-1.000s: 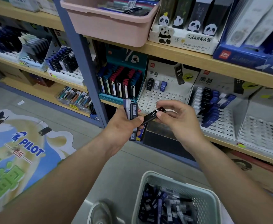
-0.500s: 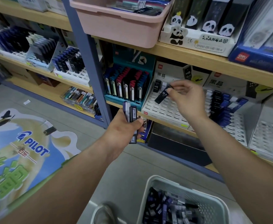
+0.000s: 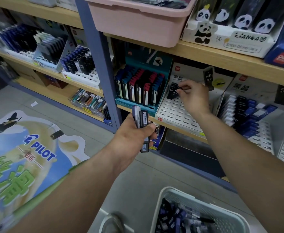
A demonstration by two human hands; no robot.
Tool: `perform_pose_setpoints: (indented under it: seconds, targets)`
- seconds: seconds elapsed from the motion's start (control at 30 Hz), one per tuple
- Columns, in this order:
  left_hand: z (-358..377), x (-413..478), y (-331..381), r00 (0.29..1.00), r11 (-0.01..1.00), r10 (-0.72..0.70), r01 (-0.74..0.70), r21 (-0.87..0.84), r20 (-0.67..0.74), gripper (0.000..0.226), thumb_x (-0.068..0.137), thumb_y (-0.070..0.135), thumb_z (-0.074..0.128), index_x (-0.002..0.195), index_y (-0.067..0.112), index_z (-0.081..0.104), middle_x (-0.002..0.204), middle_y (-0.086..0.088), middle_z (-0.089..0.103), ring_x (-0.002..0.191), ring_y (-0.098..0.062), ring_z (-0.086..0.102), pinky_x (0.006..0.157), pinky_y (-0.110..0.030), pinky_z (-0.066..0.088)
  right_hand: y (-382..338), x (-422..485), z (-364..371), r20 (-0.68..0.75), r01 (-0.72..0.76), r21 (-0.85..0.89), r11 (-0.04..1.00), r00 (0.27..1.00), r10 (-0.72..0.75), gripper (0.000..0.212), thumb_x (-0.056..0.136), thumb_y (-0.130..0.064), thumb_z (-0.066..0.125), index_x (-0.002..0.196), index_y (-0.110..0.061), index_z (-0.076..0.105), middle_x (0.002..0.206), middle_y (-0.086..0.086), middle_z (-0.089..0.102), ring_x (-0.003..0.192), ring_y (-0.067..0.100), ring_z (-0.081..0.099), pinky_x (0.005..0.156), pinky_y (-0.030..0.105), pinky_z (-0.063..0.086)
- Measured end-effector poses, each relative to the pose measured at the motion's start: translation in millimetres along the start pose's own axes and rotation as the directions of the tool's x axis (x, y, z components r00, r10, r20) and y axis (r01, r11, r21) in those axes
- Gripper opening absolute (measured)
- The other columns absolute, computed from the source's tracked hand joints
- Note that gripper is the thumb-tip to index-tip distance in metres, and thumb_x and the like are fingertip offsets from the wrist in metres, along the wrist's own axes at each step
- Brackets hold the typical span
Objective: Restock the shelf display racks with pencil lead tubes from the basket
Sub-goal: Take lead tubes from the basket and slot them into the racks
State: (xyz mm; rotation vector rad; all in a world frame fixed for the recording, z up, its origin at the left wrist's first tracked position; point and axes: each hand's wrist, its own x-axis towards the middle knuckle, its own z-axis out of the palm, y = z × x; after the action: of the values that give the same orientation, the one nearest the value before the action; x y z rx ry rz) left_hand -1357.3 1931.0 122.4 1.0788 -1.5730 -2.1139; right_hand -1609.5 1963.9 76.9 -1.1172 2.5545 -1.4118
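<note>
Two hands here, plus one basket (image 3: 228, 219) heaped with loose lead tubes, down below both wrists. The left hand (image 3: 132, 133) grips a stack of at least two tubes (image 3: 143, 117), poking up past its thumb. The right hand (image 3: 194, 96) pinches one black tube (image 3: 175, 93) at its fingertips, right over the white rack (image 3: 174, 113) top row

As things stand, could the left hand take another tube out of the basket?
Probably not cleanly: the left hand grips a bundle of tubes, fingers curled round them. The basket itself lies open-topped below, nothing covering it.
</note>
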Motion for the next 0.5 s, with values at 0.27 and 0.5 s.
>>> perform_pose_setpoints:
  seconds: [0.27, 0.5]
  targets:
    - [-2.1, -2.7, -1.0, 1.0, 0.998, -0.009, 0.01, -0.055, 0.011, 0.019, 0.096, 0.01, 0.064, 0.112, 0.017, 0.057, 0.087, -0.001, 0.067, 0.078, -0.013, 0.068, 0.074, -0.033, 0.054, 2.4, 0.1, 4.9, 0.056, 0.229, -0.165, 0.959, 0.973, -0.223, 0.024, 0.093, -0.005, 0.062, 0.114, -0.01, 0.072, 0.109, 0.013, 0.07, 0.096, 0.029, 0.067, 0.091, 0.041, 0.054]
    - [-2.3, -7.5, 2.9, 1.0, 0.994, -0.01, 0.013, -0.105, 0.029, 0.018, 0.096, 0.007, 0.061, 0.112, 0.016, 0.057, 0.077, 0.004, 0.068, 0.073, -0.012, 0.067, 0.068, -0.029, 0.055, 1.0, -4.4, 3.2, 0.275, 0.194, -0.264, 0.945, 0.954, -0.119, 0.038, 0.096, -0.018, 0.059, 0.134, -0.02, 0.062, 0.107, 0.009, 0.063, 0.095, 0.025, 0.062, 0.089, 0.032, 0.051]
